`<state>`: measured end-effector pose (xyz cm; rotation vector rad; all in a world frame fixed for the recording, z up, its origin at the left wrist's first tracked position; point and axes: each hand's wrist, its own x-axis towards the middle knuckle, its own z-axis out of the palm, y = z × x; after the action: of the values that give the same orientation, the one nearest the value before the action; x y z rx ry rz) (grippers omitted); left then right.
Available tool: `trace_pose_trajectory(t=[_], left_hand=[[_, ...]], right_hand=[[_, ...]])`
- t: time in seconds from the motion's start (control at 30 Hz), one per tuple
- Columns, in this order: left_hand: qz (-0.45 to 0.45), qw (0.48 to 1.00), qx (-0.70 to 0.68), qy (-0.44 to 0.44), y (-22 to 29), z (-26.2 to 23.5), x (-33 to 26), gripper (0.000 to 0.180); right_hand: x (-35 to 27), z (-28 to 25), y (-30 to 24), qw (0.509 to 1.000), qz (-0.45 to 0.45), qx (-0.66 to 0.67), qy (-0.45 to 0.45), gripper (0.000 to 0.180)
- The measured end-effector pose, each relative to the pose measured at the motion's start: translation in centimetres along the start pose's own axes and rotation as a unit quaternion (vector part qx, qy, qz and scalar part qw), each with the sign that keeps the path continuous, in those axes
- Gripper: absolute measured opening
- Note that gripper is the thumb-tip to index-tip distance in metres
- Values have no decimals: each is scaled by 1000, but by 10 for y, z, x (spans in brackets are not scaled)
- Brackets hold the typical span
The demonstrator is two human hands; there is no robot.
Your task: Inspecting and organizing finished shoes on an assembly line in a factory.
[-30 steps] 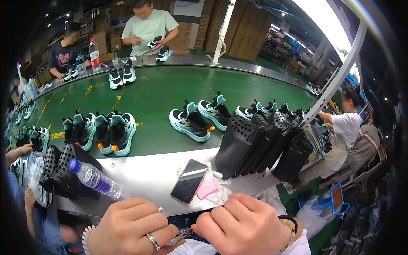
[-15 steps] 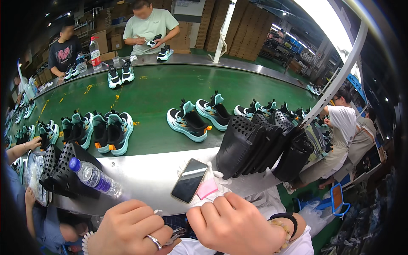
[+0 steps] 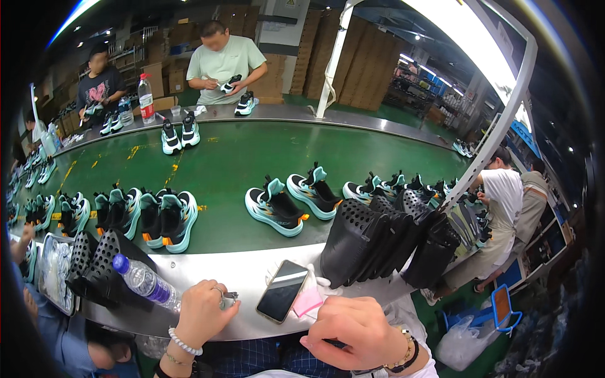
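Over the steel ledge point(image 3: 252, 255), my left hand point(image 3: 203, 310) is closed around a small shiny metal tool point(image 3: 228, 298) whose kind I cannot make out. It is between a clear water bottle with a purple cap point(image 3: 148, 285) and a dark-screened phone point(image 3: 283, 291). My right hand point(image 3: 353, 332) is curled above the ledge's near edge, and whatever its fingers hold, if anything, is hidden. Just beyond it lie a pink pad point(image 3: 307, 303) and white cloth point(image 3: 320, 281). A pair of black and teal sneakers point(image 3: 277, 211) stands on the green belt ahead.
Perforated black shoe-shaped holders point(image 3: 356, 242) stand upright on the right of the ledge, with more black holders point(image 3: 104, 264) at the left. Several sneakers point(image 3: 170, 220) line the belt. A white post point(image 3: 488, 151) slants up at the right. Co-workers point(image 3: 228, 66) stand across the belt.
My left hand has moved forward over the ledge, away from my right hand, carrying the metal tool. My right hand has lowered and shifted right. The whole view has tilted upward a little.
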<state>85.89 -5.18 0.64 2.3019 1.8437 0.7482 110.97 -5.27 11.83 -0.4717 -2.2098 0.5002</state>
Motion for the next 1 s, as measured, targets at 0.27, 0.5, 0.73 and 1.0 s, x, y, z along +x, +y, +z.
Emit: trace_pose_trajectory(t=[0.27, 0.5, 0.73, 1.0], left_hand=[[2, 995, 94, 41, -17, 41, 24, 25], [45, 987, 154, 25, -11, 64, 30, 27], [97, 987, 125, -6, -13, 82, 46, 26], [165, 985, 14, -36, -6, 79, 56, 25]], right_hand=[[4, -3, 12, 999, -30, -16, 21, 18], [14, -9, 25, 998, -57, -31, 22, 21], [21, -18, 36, 996, -72, -28, 43, 21], [29, -25, 46, 996, -53, 44, 60, 17]])
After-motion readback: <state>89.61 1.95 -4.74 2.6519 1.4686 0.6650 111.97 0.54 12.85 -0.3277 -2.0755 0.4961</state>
